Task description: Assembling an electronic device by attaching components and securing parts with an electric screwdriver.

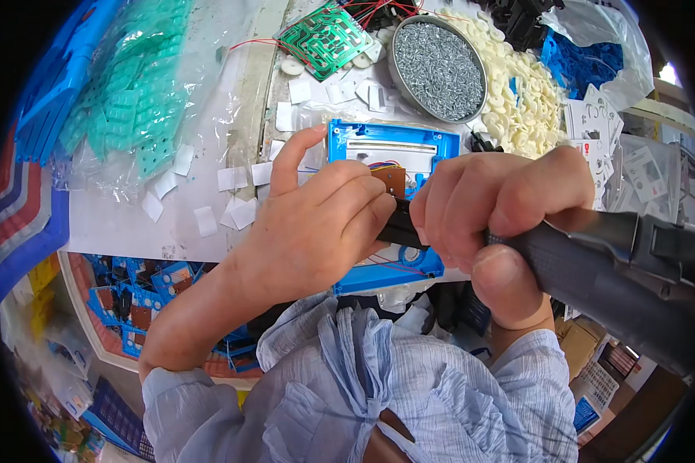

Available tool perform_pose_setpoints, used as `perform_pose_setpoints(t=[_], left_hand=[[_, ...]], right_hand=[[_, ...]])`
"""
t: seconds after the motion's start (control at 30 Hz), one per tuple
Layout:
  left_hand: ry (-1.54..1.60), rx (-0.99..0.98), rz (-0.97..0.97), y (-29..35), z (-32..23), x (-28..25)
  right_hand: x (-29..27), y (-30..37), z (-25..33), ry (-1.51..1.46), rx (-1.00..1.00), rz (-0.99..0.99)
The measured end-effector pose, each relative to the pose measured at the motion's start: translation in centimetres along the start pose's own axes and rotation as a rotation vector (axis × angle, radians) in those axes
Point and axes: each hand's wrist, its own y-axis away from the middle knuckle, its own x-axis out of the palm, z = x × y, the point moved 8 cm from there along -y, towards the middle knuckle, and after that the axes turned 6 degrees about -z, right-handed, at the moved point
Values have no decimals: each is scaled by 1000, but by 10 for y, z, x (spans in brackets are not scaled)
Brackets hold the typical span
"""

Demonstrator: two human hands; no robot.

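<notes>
A blue plastic housing [378, 148] lies on the white table in front of me, with a small brown circuit board [392, 179] and thin coloured wires inside it. My left hand [316, 224] rests on the housing, fingers curled by the brown board and index finger raised. My right hand [494, 208] grips a dark grey powered screwdriver [594, 270], whose black nose points left toward the brown board. The tool's tip is hidden between my two hands.
A round metal bowl of silver screws [438, 68] stands behind the housing, beside a heap of cream plastic discs [517, 92]. A green circuit board [324, 37] lies at the back. Bagged teal parts [131, 100] sit left, a bin of blue parts [143, 289] below the table edge.
</notes>
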Motion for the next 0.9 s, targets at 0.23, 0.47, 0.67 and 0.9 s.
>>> perform_pose_setpoints(t=[0.23,0.47,0.67,0.9], left_hand=[[7,-15,11,4,-1,0],[25,-11,13,3,0,-1],[33,4,68,4,2,1],[77,-31,48,2,4,1]], right_hand=[[-14,3,5,-124,-22,-27],[-38,1,30,-117,-144,105],[-51,4,27,-115,-99,98],[-35,7,20,-217,-62,8]])
